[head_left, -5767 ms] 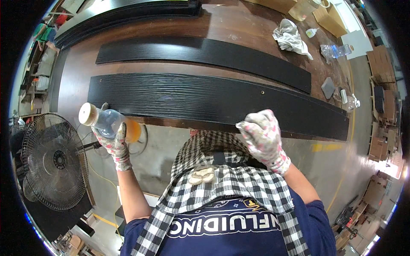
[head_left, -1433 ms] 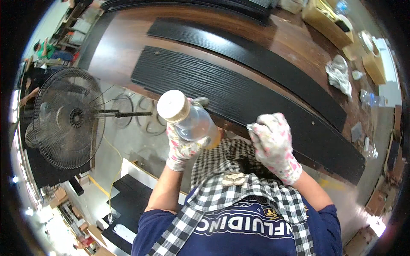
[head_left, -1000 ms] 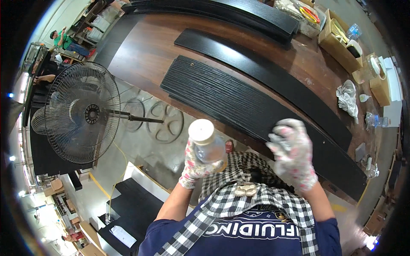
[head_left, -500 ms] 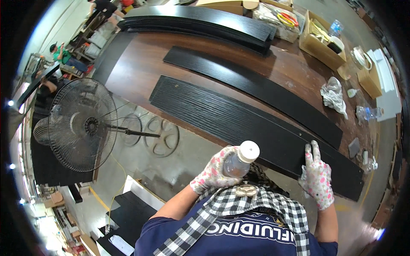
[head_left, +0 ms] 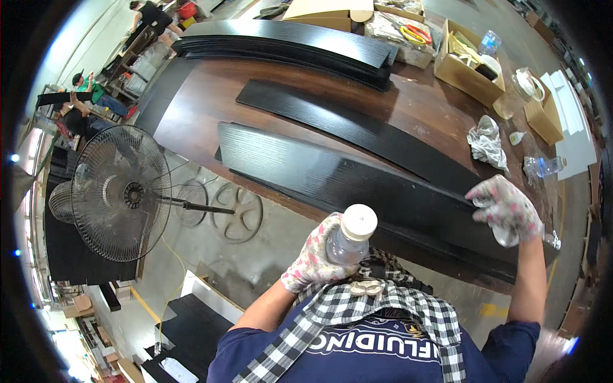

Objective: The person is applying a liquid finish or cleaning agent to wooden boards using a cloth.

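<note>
Fingers of the left hand (head_left: 313, 263) – gloved, white with pink print – are wrapped round a clear bottle (head_left: 347, 247). Bottle has its white cap (head_left: 359, 221) on, cap end toward the camera; it's held off the table, close to the torso and near the table's near edge.

Right hand (head_left: 507, 210), same kind of glove, is at the far edge of the near black board (head_left: 332, 169), toward its right end. Fingers bent; can't tell if they're clamped on the edge or just touching. Something whitish shows below the palm, too blurred to identify.

Near board looks tilted, far edge up, with another dark board edge under its left end. Narrower black board (head_left: 348, 126) lies flat behind it on the brown table (head_left: 198, 89); stack of black boards (head_left: 287, 32) further back.

Right side of table: crumpled white rag (head_left: 486, 142), small squeeze bottle (head_left: 517, 137), clear plastic bottle on its side (head_left: 548, 167), clear jug (head_left: 509, 101), cardboard box (head_left: 463, 80). Fan (head_left: 121, 191) stands off the left end.
</note>
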Tool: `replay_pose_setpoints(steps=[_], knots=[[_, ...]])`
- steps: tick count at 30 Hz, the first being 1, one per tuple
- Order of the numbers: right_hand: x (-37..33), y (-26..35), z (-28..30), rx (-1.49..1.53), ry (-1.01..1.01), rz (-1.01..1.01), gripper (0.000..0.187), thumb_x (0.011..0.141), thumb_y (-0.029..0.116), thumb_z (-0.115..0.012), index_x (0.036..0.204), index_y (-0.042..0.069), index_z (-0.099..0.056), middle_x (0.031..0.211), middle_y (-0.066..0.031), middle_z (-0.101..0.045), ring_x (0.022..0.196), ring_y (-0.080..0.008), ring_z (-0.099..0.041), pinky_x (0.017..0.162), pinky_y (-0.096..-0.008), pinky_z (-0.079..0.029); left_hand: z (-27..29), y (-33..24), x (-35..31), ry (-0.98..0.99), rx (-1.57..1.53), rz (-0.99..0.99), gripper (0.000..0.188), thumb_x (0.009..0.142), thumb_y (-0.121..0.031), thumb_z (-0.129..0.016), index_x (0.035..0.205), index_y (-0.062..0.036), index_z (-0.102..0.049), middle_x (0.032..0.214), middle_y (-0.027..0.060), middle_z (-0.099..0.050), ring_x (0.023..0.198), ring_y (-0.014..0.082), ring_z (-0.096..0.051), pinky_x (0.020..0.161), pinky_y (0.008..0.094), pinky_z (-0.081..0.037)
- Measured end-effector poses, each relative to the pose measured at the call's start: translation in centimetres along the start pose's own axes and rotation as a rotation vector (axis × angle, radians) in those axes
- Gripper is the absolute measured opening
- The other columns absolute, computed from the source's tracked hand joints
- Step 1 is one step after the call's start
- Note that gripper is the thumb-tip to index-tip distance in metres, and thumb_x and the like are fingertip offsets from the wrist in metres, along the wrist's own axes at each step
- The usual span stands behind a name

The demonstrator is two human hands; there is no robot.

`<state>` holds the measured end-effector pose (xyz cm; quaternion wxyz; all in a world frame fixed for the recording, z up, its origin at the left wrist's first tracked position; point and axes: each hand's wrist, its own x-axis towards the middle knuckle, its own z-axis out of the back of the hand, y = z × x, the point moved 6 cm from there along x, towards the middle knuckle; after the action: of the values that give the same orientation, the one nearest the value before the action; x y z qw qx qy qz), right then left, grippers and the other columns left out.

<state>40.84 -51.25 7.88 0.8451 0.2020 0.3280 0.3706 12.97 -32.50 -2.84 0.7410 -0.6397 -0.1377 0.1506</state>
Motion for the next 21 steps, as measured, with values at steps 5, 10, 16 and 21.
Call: replay_pose_setpoints(steps=[5, 10, 16, 21], knots=[[2.5, -1.3, -2.8, -0.171, -0.114, 0.278, 0.039, 0.067, 0.010, -0.075, 0.104, 0.001, -0.064, 0.086, -0.0119, -0.062, 0.085, -0.0274, -0.061, 0.078, -0.0344, -0.048, 1.5, 0.6, -0.5, -0.090, 0.011, -0.057, 0.087, 0.055, -0.035, -0.085, 0.126, -0.0046, -0.044, 0.121, 0.0168, -0.054, 0.111, 0.0304, -0.056, 0.096, 0.0422, -0.045], [1.6, -4.0, -3.6, -0.090, -0.289, 0.133, 0.031, 0.074, 0.012, -0.072, 0.102, 0.001, -0.064, 0.084, -0.0115, -0.061, 0.077, -0.0238, -0.061, 0.072, -0.0331, -0.048, 3.0, -0.5, 0.3, -0.220, -0.106, -0.002, 0.089, 0.057, -0.039, -0.085, 0.128, -0.0041, -0.043, 0.116, 0.0109, -0.057, 0.108, 0.0222, -0.057, 0.093, 0.0369, -0.046], [-0.5, -3.3, -4.9, -0.161, -0.379, 0.181, 0.040, 0.074, 0.014, -0.072, 0.110, 0.000, -0.062, 0.097, -0.0150, -0.065, 0.093, -0.0302, -0.063, 0.083, -0.0343, -0.049, 3.9, -0.7, 2.6, -0.195, -0.061, 0.074, 0.077, 0.060, -0.021, -0.082, 0.125, -0.0026, -0.044, 0.109, 0.0106, -0.060, 0.099, 0.0200, -0.060, 0.088, 0.0338, -0.048], [-1.6, -4.5, -5.2, -0.087, -0.498, 0.179, 0.039, 0.078, 0.017, -0.071, 0.112, 0.000, -0.061, 0.100, -0.0151, -0.064, 0.089, -0.0270, -0.064, 0.079, -0.0336, -0.050, 4.1, -1.8, 2.5, -0.190, 0.066, 0.086, 0.078, 0.057, -0.022, -0.081, 0.124, -0.0019, -0.046, 0.110, 0.0107, -0.059, 0.102, 0.0206, -0.058, 0.091, 0.0356, -0.046]])
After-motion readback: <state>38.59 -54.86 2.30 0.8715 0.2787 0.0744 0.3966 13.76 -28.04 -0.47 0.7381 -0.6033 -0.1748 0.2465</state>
